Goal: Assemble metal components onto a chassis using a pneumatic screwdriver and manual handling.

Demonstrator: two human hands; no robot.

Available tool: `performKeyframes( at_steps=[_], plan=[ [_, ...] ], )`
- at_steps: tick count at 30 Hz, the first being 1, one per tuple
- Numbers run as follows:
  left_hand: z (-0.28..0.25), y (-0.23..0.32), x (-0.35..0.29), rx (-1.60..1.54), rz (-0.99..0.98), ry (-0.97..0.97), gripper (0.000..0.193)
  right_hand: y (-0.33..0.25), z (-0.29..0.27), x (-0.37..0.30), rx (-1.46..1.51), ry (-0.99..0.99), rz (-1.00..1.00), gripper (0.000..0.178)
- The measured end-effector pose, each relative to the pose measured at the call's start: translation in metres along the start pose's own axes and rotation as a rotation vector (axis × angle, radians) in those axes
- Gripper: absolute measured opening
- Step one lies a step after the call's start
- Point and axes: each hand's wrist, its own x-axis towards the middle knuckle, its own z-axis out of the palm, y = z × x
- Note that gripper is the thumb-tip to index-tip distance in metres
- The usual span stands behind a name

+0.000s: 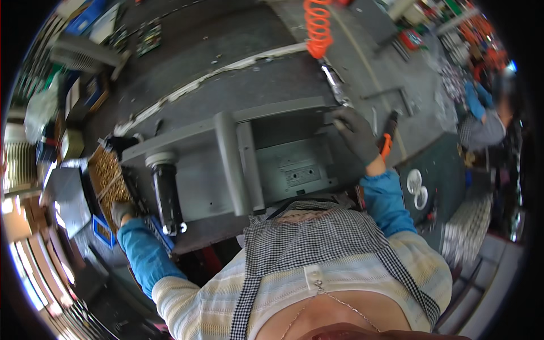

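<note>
A grey sheet-metal housing (209, 190) lies across the bench in front of me, with a raised rounded bar and an open compartment. My right hand (357, 135), in a dark glove, is at the housing's right end, its fingers bent over the edge. Just beyond those fingers is the lower end of a silver air tool (333, 79) on an orange coiled hose (318, 28). On the left, my gloved left hand (120, 212) reaches the near end of a box of brass-coloured screws (107, 175); its fingertips are hard to make out. A black cylinder (165, 195) stands at the housing's left part.
Orange-handled pliers (387, 139) lie right of my right hand. White rings (415, 182) rest on a dark surface at the right. A blue tray (103, 230) is beside the screw box. Farther right, another person (481, 122) in blue sleeves works.
</note>
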Motion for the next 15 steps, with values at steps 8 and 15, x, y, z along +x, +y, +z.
performKeyframes(
  at_steps=[8, 15],
  plan=[
    [0.073, -0.015, 0.075, -0.125, -0.093, 0.058, 0.04, 0.038, -0.005, -0.008, 0.214, 0.104, 0.213, 0.018],
    [0.095, -0.104, 0.109, -0.523, -0.043, 0.27, 0.035, 0.082, -0.006, 0.042, 0.364, 0.141, 0.442, 0.022]
  ],
)
